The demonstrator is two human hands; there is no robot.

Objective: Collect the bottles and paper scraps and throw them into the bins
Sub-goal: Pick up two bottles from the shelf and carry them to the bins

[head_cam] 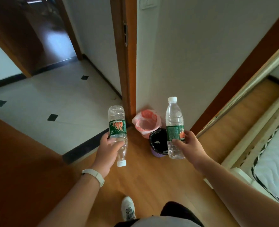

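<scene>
Left grip [105, 151] curls round the cap-down water bottle [117, 126]; right grip [190, 145] clasps the upright water bottle [174, 122]; black-lined bin [152, 136] holds perhaps a paper scrap [156, 142].

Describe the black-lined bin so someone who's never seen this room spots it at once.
Find the wooden door frame where tile meets wood floor; two small bins stand at the wall corner beside its foot. The black-lined bin is the nearer one: purple body, a white scrap inside, unlike the pink-bagged bin behind it.

Two bottles [117, 126] [174, 125], two bins [146, 123] [158, 141], two hands [105, 151] [191, 145], one shoe [127, 208].
</scene>
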